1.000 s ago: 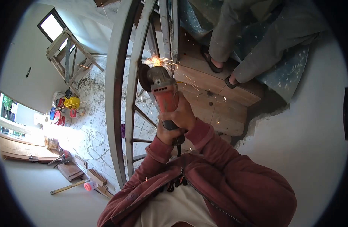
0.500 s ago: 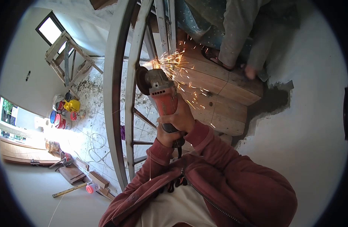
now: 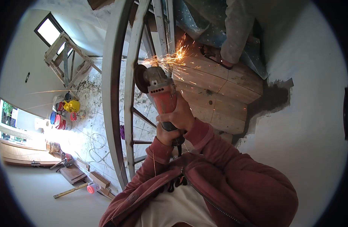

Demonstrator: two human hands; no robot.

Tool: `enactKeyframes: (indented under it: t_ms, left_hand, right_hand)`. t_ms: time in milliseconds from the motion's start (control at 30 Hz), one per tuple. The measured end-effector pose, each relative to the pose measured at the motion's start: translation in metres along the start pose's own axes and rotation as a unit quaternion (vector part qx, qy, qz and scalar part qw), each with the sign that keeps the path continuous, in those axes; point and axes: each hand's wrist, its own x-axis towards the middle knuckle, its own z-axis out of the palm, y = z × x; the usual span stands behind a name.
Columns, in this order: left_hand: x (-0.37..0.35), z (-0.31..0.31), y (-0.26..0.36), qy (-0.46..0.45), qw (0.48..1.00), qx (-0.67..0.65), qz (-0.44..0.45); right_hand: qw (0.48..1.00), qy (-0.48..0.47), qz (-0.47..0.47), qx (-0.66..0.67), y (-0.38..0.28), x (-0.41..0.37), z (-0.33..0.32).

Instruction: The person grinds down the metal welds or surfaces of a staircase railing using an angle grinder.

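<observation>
An orange angle grinder (image 3: 164, 100) with a dark, worn head is in both my hands. My right hand (image 3: 182, 116) wraps round the orange body. Below it, my left hand (image 3: 165, 136) grips the black rear handle, where the cord comes out. The round disc (image 3: 141, 78) meets a bar of the grey metal railing (image 3: 129, 102), though the exact contact point is hard to make out. Bright sparks (image 3: 179, 55) fly up and to the right from the head, over the wooden stairs.
Another person's leg (image 3: 234, 36) and sandaled foot are on the wooden steps (image 3: 234, 83), close to the sparks. Beyond the railing are a wooden trestle (image 3: 66, 56), several buckets (image 3: 59, 122), a loose cable (image 3: 96, 147) and wood pieces (image 3: 73, 174). A white wall (image 3: 295, 151) stands at right.
The sparks now spray more upward, and a streak crosses the left side. The other person's hand has gone from view near the step. My hands and the grinder have barely shifted.
</observation>
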Motion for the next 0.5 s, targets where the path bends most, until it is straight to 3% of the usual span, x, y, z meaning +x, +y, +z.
enactKeyframes:
  t_ms: [133, 300, 367, 500]
  left_hand:
    - [0.004, -0.001, -0.005, -0.001, 0.999, -0.018, 0.029]
    - [-0.002, 0.005, 0.001, 0.013, 1.0, -0.008, 0.003]
    - [0.005, -0.003, -0.003, 0.002, 1.0, 0.0, 0.011]
    - [0.003, -0.001, -0.009, -0.002, 0.999, -0.022, 0.028]
  right_hand:
    - [1.0, 0.001, 0.002, 0.012, -0.005, 0.002, -0.001]
    - [1.0, -0.012, 0.017, -0.014, 0.002, 0.005, -0.002]
    - [0.999, -0.012, -0.047, 0.014, 0.005, 0.005, 0.001]
    - [1.0, -0.008, -0.018, -0.003, 0.002, 0.004, -0.001]
